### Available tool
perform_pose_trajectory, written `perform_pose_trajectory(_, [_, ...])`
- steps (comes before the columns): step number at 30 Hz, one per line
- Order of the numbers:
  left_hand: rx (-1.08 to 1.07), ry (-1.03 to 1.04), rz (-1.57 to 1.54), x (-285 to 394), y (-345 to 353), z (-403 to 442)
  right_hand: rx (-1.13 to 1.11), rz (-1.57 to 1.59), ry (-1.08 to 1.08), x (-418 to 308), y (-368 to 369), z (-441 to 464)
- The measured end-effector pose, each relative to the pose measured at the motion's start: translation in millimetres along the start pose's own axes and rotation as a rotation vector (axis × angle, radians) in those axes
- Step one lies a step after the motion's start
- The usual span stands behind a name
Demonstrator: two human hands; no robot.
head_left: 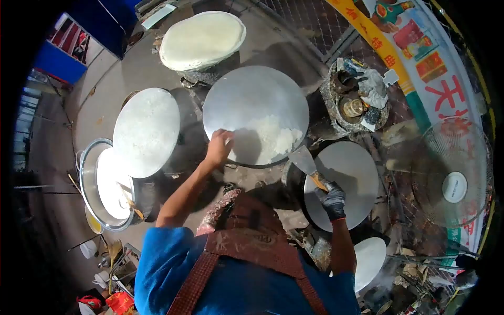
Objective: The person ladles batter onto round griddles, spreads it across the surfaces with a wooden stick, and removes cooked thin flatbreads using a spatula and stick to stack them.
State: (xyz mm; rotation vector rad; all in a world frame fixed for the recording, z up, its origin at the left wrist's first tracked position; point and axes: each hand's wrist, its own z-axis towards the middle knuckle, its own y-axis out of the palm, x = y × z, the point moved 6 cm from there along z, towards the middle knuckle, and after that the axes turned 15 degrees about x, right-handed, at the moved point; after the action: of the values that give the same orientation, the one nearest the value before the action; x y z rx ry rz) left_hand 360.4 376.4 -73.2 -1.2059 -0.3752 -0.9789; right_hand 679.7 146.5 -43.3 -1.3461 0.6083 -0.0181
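My right hand (pixel 332 200), in a dark glove, grips the wooden handle of a scraper (pixel 303 159). The scraper's flat metal blade reaches the lower right rim of a large round griddle (pixel 247 94). A thin, ragged white patch of batter (pixel 273 137) lies on the lower right of that griddle. My bare left hand (pixel 219 148) is over the griddle's lower left edge, its fingers curled together. Whatever may be between those fingertips is too small to make out. Below the gloved hand is a second round griddle (pixel 344 178) with a bare grey surface.
A stack of thin pale flatbreads (pixel 202 39) stands at the back. Left are a round pale plate (pixel 147 131) and a metal basin (pixel 92 181) of white batter (pixel 109 173). A cluttered drum (pixel 386 113), a fan (pixel 446 173) and a banner (pixel 436 73) line the right.
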Motion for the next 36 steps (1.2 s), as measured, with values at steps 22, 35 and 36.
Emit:
perform_pose_trajectory(22, [-0.384,0.323,0.057,43,91,70,0.056,0.223,-0.344,-41,42,90])
perform_pose_trajectory(35, [-0.642,0.939,-0.055,49,135,82,-0.075,-0.085,-0.486,10,25,81])
perform_pose_trajectory(36, [-0.68,0.874,-0.05,49,132,82,-0.147,-0.102,-0.461,11,12,83])
